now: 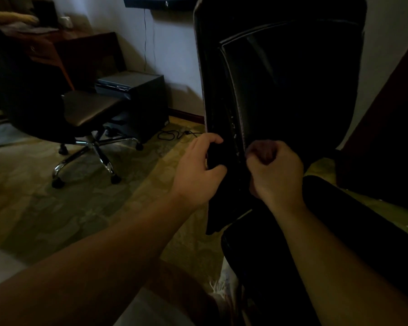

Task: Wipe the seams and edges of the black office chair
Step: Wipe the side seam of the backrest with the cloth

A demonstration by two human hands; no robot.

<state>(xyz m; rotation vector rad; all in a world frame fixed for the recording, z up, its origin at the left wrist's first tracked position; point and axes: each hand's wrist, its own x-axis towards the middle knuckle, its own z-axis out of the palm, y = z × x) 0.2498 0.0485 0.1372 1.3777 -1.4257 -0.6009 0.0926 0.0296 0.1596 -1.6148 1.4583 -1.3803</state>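
Note:
The black office chair (292,85) fills the right half of the head view, its tall backrest upright and its seat (327,231) below. My left hand (198,170) grips the backrest's left edge low down, thumb and fingers curled round it. My right hand (273,170) is closed in a fist against the stitched seam just right of that edge; a dark cloth seems bunched inside the fist, but the dim light hides it.
A second office chair (80,118) with a chrome star base stands at the left. Behind it are a wooden desk (57,48) and a dark box (139,95) by the wall. A cable (174,135) lies on the patterned carpet (57,203).

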